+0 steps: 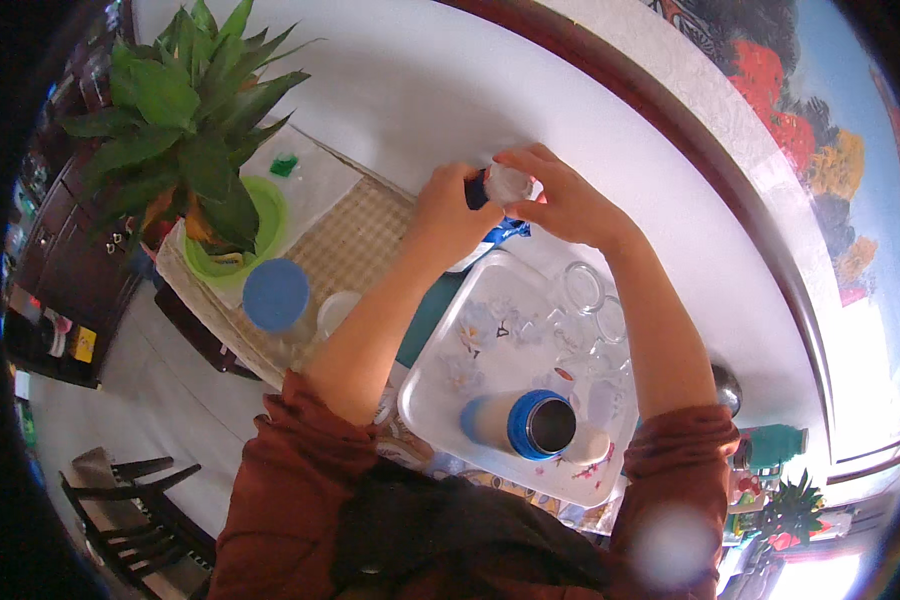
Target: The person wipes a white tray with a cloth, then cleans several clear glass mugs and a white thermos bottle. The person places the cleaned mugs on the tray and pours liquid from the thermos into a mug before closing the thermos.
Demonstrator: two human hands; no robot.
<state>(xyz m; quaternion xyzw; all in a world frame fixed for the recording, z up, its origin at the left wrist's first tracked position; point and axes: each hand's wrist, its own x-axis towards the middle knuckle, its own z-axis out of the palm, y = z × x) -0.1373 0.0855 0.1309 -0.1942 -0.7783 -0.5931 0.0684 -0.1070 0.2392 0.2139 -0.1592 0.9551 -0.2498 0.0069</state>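
Observation:
Near the wall, beyond the tray, both hands are on a small round container with a whitish, translucent top [508,184]. My left hand [451,211] grips its left side, where a dark part [476,190] shows. The fingers and thumb of my right hand [566,196] curl around the whitish top from the right. Just below the hands lies a blue packet [508,232], partly covered by them. Closer to me, a white floral tray [436,360] carries an uncapped flask with a blue collar [521,425]. Several clear glass pieces [583,289] sit at the tray's right side.
On the left, a leafy plant [225,142] stands in a lime-green pot [274,214]. Beside it are a blue-lidded container [276,295] and a checked cloth [360,225]. A white wall [375,82] bounds the far side. A dark chair [139,510] stands at lower left.

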